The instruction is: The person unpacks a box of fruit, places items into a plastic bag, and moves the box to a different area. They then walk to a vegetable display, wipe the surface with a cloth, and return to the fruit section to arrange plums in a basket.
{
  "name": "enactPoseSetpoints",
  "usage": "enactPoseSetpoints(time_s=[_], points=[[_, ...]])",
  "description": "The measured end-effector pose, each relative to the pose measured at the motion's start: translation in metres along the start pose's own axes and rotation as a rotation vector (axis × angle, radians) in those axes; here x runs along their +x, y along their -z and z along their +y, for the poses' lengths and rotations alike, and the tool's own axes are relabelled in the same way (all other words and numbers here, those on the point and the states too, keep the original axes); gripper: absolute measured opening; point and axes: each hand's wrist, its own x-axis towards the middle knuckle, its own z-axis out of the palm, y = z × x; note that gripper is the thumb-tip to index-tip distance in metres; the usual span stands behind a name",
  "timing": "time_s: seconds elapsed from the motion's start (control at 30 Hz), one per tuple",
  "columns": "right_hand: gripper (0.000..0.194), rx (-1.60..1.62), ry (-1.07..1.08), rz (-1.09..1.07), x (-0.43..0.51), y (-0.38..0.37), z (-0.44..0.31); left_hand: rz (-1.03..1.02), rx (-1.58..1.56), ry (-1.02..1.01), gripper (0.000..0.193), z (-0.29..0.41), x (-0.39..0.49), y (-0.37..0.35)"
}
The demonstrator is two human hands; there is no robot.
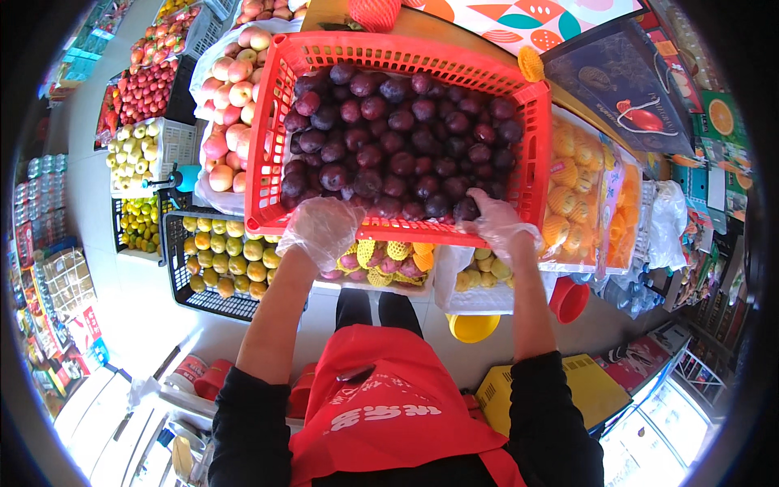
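Observation:
A red plastic basket (398, 233) full of dark purple plums (401, 122) lies before me. My left hand (322, 228), in a clear plastic glove, rests at the basket's near rim on the left, over the edge of the plums; its fingertips are hard to make out. My right hand (500, 224), gloved the same way, is at the near right corner with thumb and fingers around a dark plum (467, 209). Other plums touch that one. Below the near rim, fruits in yellow foam nets (380, 262) show between my forearms.
A black crate of green-orange fruit (231, 255) stands at the left, with peach-coloured fruit (234, 91) behind it. Bagged oranges in foam nets (566, 195) lie at the right, near a dark gift bag (614, 91). A white crate (456, 298) and a yellow bucket (473, 329) are nearer me.

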Motion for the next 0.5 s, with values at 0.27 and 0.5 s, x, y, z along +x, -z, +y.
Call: enactPoseSetpoints(time_s=[0.27, 0.5], points=[[0.071, 0.110, 0.003, 0.171, 0.027, -0.013, -0.052, -0.047, 0.020, 0.050, 0.012, 0.003, 0.000, 0.006], [0.059, 0.470, 0.571, 0.686, 0.074, -0.062, -0.165, -0.025, 0.053, 0.044, 0.016, 0.005, 0.000, 0.006]])
